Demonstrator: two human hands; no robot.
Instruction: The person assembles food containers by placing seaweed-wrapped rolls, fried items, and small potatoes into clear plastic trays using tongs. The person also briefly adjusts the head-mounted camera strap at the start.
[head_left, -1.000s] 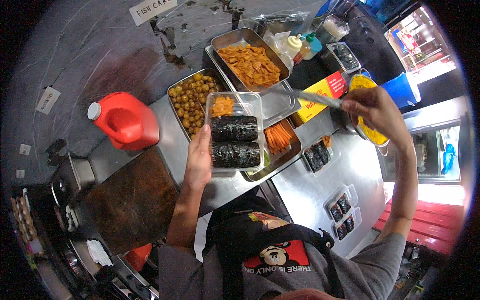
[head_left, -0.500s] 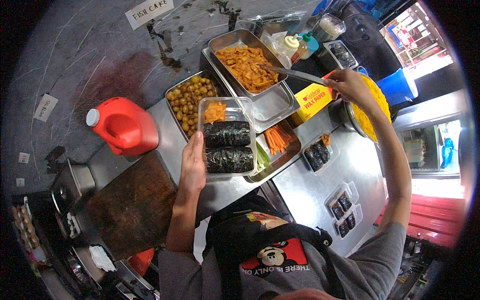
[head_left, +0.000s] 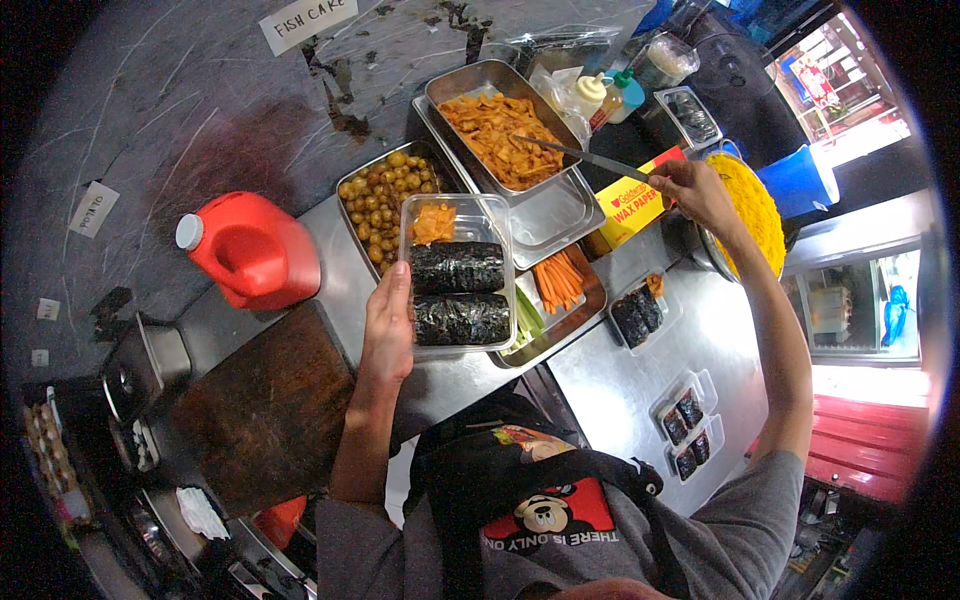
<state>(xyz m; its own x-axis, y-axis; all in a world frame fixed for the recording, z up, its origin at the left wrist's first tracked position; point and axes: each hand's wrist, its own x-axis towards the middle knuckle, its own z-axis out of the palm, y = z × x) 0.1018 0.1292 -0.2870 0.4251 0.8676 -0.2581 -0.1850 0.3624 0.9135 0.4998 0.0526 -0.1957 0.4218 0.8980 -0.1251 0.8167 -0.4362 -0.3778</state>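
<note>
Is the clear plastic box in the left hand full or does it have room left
Partly full. The clear box holds two dark seaweed rolls and some orange food; the corner beside it is bare.

Two seaweed rolls [head_left: 460, 293] lie in one clear box [head_left: 497, 212] at center. One red jug [head_left: 255, 250] sits at 9 o'clock. Three metal trays: one of orange strips [head_left: 500, 140] at 12, one of round balls [head_left: 380, 190] at 11, one of carrot sticks [head_left: 560, 280] at center-right. Two hands: left [head_left: 388, 325], right [head_left: 695, 190].
</note>
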